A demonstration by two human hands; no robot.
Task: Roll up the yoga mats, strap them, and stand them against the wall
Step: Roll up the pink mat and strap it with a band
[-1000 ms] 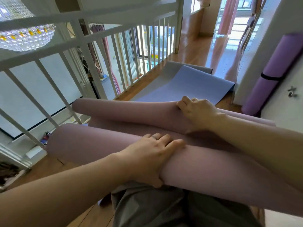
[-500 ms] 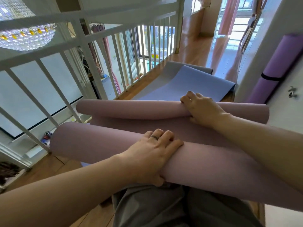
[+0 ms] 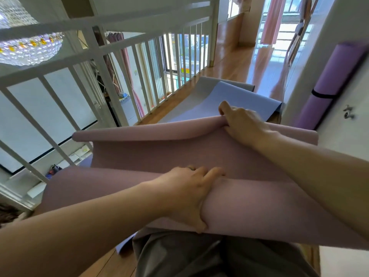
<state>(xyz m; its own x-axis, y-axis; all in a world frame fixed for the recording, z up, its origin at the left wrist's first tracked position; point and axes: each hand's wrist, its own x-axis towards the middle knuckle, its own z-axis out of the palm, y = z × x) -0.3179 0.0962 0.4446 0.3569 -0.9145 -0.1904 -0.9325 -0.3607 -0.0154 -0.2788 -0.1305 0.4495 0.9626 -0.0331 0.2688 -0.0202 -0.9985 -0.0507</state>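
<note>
A dusty pink yoga mat [image 3: 159,154] stretches across my lap, curled over at both ends. My left hand [image 3: 191,194] grips the near rolled part, thumb tucked under it and fingers spread over the top. My right hand [image 3: 241,122] pinches the far edge of the pink mat, which is lifted and folding back toward me. Beyond it a blue-grey mat [image 3: 235,100] lies flat on the wooden floor over a grey one [image 3: 205,84]. A purple mat [image 3: 335,80], rolled and bound with a black strap, leans on the white wall at the right.
A white railing [image 3: 111,62] runs along the left with an open drop behind it, and a crystal chandelier [image 3: 26,47] hangs there. Wooden floor [image 3: 239,64] continues ahead toward bright windows. A white wall with a metal hook [image 3: 348,112] stands at the right. My grey trousers [image 3: 189,256] fill the bottom.
My right hand has drawn the far end of the pink mat up and away, opening a wider flat stretch between the two curls. My left hand keeps its hold on the near roll.
</note>
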